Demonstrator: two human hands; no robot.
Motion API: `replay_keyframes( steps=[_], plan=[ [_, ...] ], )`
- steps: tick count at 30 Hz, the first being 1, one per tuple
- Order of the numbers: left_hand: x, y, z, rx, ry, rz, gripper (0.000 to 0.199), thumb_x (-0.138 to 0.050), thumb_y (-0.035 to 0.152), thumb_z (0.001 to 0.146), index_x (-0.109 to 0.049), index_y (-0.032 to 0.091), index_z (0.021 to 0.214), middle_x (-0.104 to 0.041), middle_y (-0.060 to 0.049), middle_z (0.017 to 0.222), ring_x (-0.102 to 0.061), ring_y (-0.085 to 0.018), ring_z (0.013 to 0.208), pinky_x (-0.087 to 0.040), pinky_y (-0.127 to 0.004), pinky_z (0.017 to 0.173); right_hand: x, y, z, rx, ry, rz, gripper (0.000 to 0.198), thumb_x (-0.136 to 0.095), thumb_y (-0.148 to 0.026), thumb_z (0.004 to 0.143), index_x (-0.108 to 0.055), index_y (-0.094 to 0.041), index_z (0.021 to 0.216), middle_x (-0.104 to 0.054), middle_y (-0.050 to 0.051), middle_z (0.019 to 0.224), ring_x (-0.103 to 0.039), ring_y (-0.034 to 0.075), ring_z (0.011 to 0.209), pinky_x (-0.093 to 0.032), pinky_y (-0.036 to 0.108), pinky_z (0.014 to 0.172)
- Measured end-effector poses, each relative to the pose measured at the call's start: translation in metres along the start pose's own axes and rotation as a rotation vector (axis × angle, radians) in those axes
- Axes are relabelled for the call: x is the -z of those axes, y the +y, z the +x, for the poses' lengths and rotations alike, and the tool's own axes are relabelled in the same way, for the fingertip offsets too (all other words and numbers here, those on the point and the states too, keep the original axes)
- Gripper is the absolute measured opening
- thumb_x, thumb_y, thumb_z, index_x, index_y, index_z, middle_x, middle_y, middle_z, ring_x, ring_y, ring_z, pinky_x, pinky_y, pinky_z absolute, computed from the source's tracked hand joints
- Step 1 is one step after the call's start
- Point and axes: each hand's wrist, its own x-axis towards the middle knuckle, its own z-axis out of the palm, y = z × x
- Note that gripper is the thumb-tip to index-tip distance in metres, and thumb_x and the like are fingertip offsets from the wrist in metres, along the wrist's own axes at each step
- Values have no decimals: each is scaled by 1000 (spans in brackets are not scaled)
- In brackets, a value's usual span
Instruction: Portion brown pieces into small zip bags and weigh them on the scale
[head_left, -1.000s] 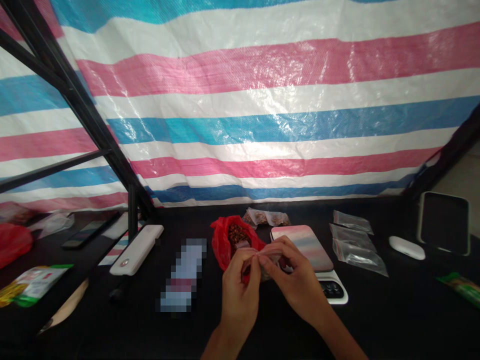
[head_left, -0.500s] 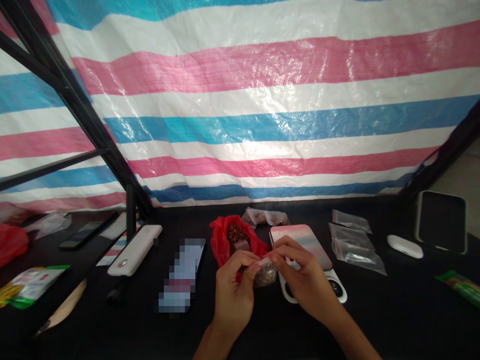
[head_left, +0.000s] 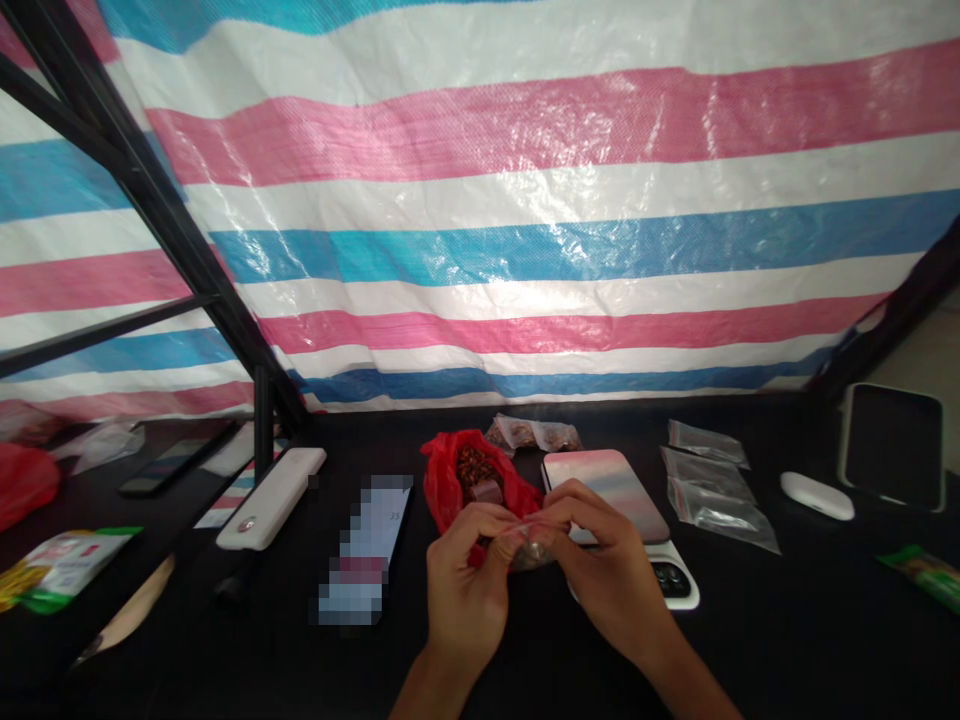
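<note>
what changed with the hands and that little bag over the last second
Both hands, left hand and right hand, kept pinching the small clear bag, working along its top edge; it dipped, then rose. Red bag, scale and empty bags stayed put.

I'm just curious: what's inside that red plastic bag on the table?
The red bag lies open, showing small reddish-brown pieces and a small cup-like thing on top. Its lower part is hidden behind the left hand.
</note>
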Motion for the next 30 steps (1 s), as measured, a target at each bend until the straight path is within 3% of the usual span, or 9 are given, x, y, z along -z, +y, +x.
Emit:
replay_keyframes(
  steps=[5, 10, 14, 18, 22, 24, 26, 30],
  plan=[
    [1, 1, 1, 30, -91, 14, 21, -66, 26, 92, -71, 17, 74, -76, -4, 80, -72, -15, 74, -55, -21, 68, 3, -3, 1, 18, 20, -82, 24, -65, -21, 92, -69, -22, 68, -60, 0, 70, -58, 16, 69, -44, 28, 63],
    [5, 5, 3, 81, -26, 15, 29, -64, 30, 93, -67, 17, 67, -74, -4, 72, -68, -15, 65, -52, -21, 60, 4, -6, 2, -23, -67, 1, 6, -72, -29, 90, -74, -24, 89, -67, 2, 86, -62, 18, 80, -48, 29, 72],
    [7, 7, 3, 70, -128, -32, 28, -68, 30, 92, -68, 17, 67, -73, -4, 70, -68, -15, 64, -52, -21, 60, 5, -5, -2, 43, 1, 34, 26, -68, -27, 92, -62, -22, 66, -59, 0, 72, -57, 17, 70, -43, 29, 63],
    [3, 9, 1, 79, -200, -27, 14, -69, 30, 91, -74, 18, 85, -76, -4, 81, -70, -16, 75, -55, -22, 69, 10, -4, -3, 59, 41, 91, 29, -64, -28, 93, -58, -22, 66, -55, 0, 70, -54, 17, 67, -40, 29, 60],
    [-3, 7, -3, 169, -289, -6, 16, -68, 31, 91, -75, 18, 98, -76, -5, 88, -71, -17, 81, -56, -25, 77, 13, -1, -2, 3, 72, 157, 24, -60, -35, 97, -63, -23, 77, -58, 1, 77, -56, 17, 71, -45, 28, 64],
    [-5, 4, -3, 221, -269, -55, 19, -64, 33, 95, -75, 18, 99, -77, -6, 91, -72, -18, 84, -57, -26, 80, 12, 0, -3, -40, 15, 153, 18, -62, -41, 96, -68, -25, 98, -65, 3, 92, -62, 19, 84, -49, 29, 73],
    [-6, 1, -4, 260, -213, -124, 24, -62, 36, 96, -75, 18, 104, -78, -8, 97, -73, -20, 87, -59, -28, 81, 10, 0, -4, -106, -70, 130, 29, -64, -45, 94, -65, -25, 115, -68, 5, 104, -64, 21, 94, -51, 30, 81],
    [-5, -5, -3, 274, -136, -134, 28, -65, 40, 94, -75, 16, 104, -78, -9, 96, -74, -20, 84, -61, -28, 78, 4, -1, -2, -219, -142, 48, 23, -67, -43, 92, -65, -22, 99, -69, 3, 92, -64, 19, 87, -51, 29, 79]
  ],
)
